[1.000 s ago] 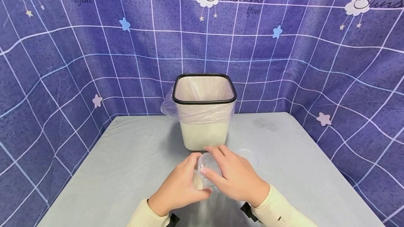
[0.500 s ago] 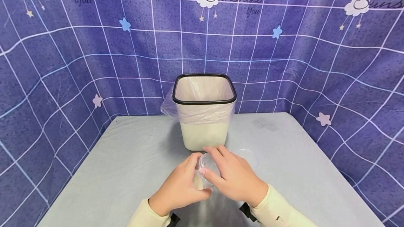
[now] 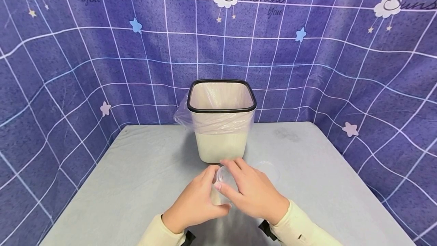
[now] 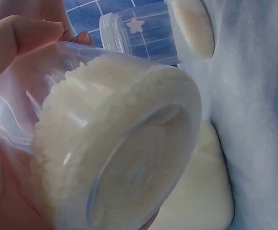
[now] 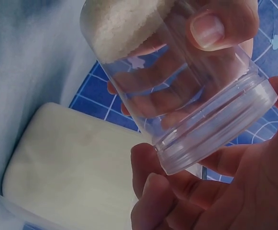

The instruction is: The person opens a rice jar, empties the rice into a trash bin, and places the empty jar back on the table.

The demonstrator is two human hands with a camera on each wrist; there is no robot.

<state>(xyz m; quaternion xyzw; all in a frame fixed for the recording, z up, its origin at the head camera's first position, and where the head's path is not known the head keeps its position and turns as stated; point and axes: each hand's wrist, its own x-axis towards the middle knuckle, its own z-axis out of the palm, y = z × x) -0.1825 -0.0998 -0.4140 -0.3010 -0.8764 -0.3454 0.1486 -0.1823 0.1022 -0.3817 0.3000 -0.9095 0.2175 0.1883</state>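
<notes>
A clear plastic jar [image 4: 119, 129] partly filled with white rice grains is tilted between both hands. My left hand [image 3: 196, 202] grips its body from the side, with the rice gathered toward the base. Around the jar's ridged mouth end [image 5: 215, 127], the curled fingers and thumb of my right hand [image 3: 256, 191] hold on from the other side. A second clear jar [image 4: 148, 33], with rice at its bottom, stands upright on the table. In the head view its round top [image 3: 268, 171] shows just beyond my right hand, which hides the rest.
A cream bin [image 3: 222, 145] with a black rim stands right behind the hands, lined with a clear bag [image 3: 184, 115] that bulges out at the left. A grey cloth covers the table [image 3: 143, 170]. Blue grid-patterned curtains [image 3: 153, 75] enclose the back and sides.
Both hands stay at the same spot on the jar. The right thumb has shifted very slightly left across the jar's end; the bin and the second jar have not moved.
</notes>
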